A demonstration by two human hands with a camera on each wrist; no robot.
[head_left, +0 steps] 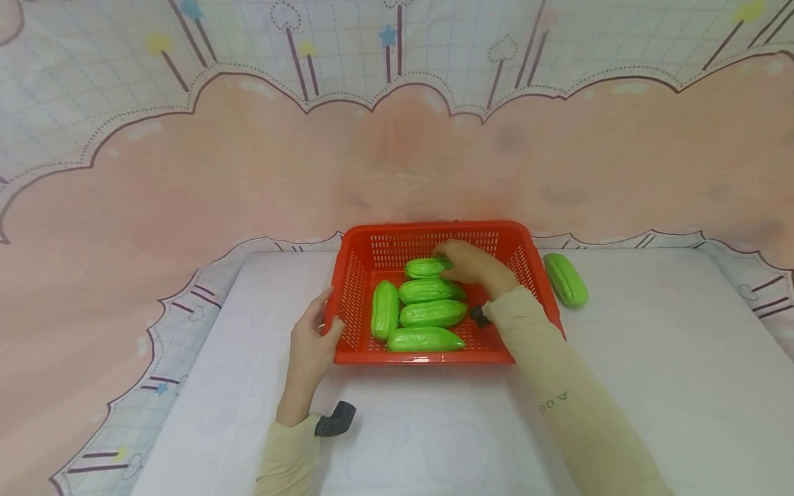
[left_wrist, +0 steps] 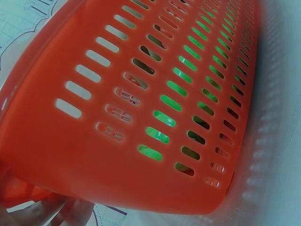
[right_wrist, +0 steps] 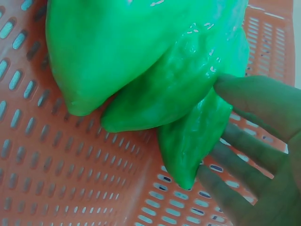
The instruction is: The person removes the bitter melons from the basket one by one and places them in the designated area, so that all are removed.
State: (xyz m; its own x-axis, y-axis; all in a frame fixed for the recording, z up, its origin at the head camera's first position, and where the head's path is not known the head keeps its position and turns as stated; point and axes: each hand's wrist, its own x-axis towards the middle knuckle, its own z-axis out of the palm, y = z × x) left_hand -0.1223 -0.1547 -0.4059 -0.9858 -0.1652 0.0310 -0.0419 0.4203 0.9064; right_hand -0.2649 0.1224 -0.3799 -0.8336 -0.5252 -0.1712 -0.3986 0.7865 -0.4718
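Observation:
A red plastic basket [head_left: 428,357] with slotted walls holds several green bitter melons. My left hand [head_left: 313,344] grips its left rim; in the left wrist view the fingers [left_wrist: 77,212] show at the rim's corner, beside the slotted wall. Inside the basket, my right hand [head_left: 471,263] is at the rearmost bitter melon [head_left: 424,267], which lies crosswise near the back wall. The right wrist view shows the thumb [right_wrist: 256,96] on one side of that melon [right_wrist: 188,146] and the fingers on the other. Next to it lies another bitter melon [right_wrist: 150,96], close by the thumb tip.
One bitter melon [head_left: 385,310] lies lengthwise along the basket's left side, with others crosswise beside it. Outside, to the basket's right, a single bitter melon [head_left: 566,281] rests on the white table [head_left: 657,358]. A patterned pink cloth [head_left: 279,172] hangs behind.

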